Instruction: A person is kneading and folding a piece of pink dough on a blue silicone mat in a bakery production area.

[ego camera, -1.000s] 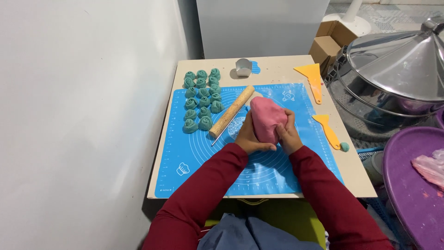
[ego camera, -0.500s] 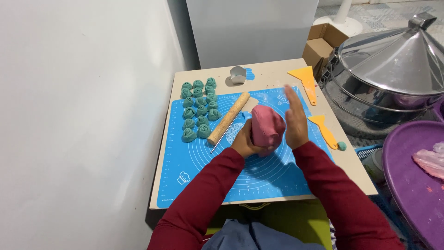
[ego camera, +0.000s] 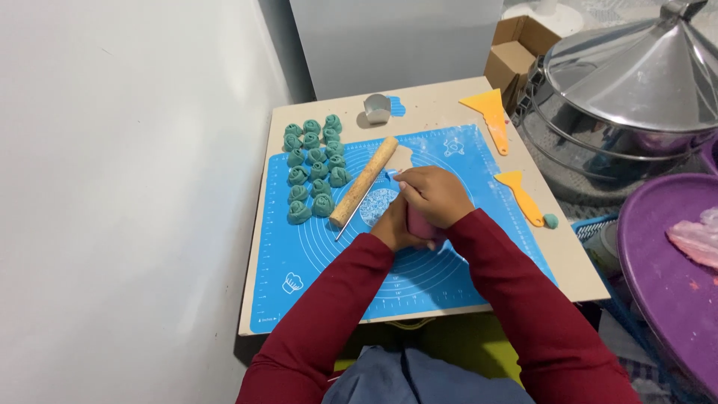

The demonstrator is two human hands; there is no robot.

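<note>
Right hand [ego camera: 436,196] has dropped from raised onto pink dough [ego camera: 420,222]; left hand [ego camera: 393,228] cups it from left. Both grips clamped on dough, mid blue mat [ego camera: 314,247], beside rolling pin [ego camera: 364,181].

A bright blue baking mat [ego camera: 314,262] printed with white concentric circles, ruler marks and a small chef's-hat drawing covers most of the pale beige table [ego camera: 441,101], and on the mat's far left corner sit teal-green rose-shaped dough pieces [ego camera: 314,168] beside a light wooden rolling pin [ego camera: 364,182]. Near the mat's middle a pink dough lump [ego camera: 421,222] shows between the left hand [ego camera: 393,228] and right hand [ego camera: 434,196], both in dark red sleeves. Right of the mat lie two orange-yellow scrapers [ego camera: 488,112] and a small teal dough ball [ego camera: 551,221], with a shiny silver steamer lid [ego camera: 636,75] and a purple tub [ego camera: 666,277] farther right.
</note>
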